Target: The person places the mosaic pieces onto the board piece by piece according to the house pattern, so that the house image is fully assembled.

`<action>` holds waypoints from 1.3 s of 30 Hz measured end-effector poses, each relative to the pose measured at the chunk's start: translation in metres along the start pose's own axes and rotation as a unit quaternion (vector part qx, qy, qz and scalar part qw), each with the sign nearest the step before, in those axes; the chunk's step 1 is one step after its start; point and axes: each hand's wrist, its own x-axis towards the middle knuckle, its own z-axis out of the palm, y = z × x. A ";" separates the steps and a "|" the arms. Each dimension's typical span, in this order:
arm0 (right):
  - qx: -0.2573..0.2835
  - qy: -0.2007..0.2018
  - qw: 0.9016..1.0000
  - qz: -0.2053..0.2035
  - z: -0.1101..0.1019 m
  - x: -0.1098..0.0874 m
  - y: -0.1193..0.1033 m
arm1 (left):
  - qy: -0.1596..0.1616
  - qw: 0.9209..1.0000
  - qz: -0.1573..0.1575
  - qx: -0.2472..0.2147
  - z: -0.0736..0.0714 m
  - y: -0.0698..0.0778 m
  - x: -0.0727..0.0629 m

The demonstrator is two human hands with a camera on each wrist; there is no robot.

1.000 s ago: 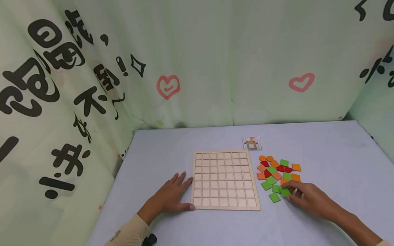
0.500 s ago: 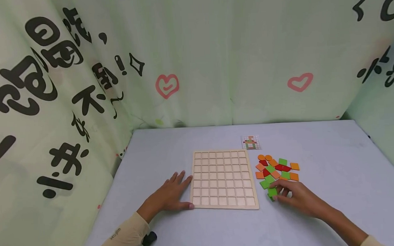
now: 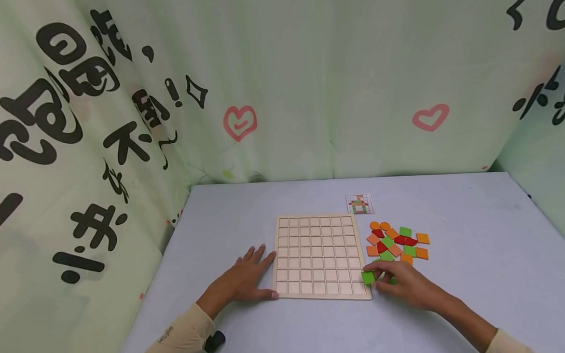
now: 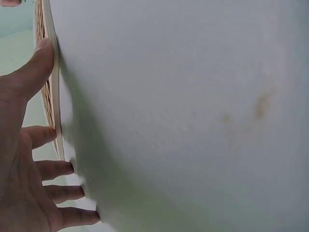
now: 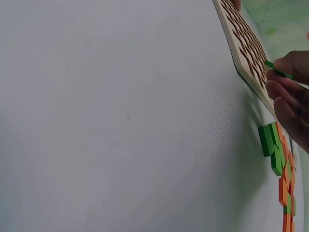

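A pale wooden grid board (image 3: 317, 258) with square recesses lies on the white table. My left hand (image 3: 243, 279) rests with spread fingers against its left edge; in the left wrist view the thumb (image 4: 41, 65) touches the board's rim. Between thumb and fingers my right hand (image 3: 403, 282) pinches a green square tile (image 3: 368, 277), held over the board's right edge near the lower corner. The right wrist view shows this green tile (image 5: 280, 69) edge-on, tilted above the grid. Some green tiles on the table are partly hidden behind the right hand.
Right of the board lies a loose pile of orange, red and green tiles (image 3: 395, 250), with two orange discs (image 3: 380, 226) at its back. A small pattern card (image 3: 360, 204) sits behind the board's far right corner. Printed curtains (image 3: 331, 91) close off the back and sides.
My right hand has moved left from the tile pile to the board's right edge, carrying the green tile. The left hand has stayed at the board's left edge.
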 end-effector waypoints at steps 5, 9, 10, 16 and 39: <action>0.007 -0.008 1.000 -0.004 0.005 0.009 -0.005 | 0.003 1.000 0.002 -0.003 0.000 -0.001 0.000; 0.025 -0.013 1.000 -0.010 0.009 0.016 -0.008 | 0.011 1.000 0.004 -0.004 0.001 -0.001 -0.001; 0.029 -0.015 0.999 -0.012 0.011 0.018 -0.009 | 0.012 1.000 0.003 -0.004 0.002 -0.001 -0.001; 0.040 -0.010 0.999 -0.013 0.018 0.023 -0.014 | 0.016 1.000 -0.006 -0.002 0.004 0.000 -0.001; 0.071 -0.016 0.997 -0.031 0.054 0.058 -0.045 | 0.010 1.000 -0.005 -0.029 -0.001 0.002 -0.001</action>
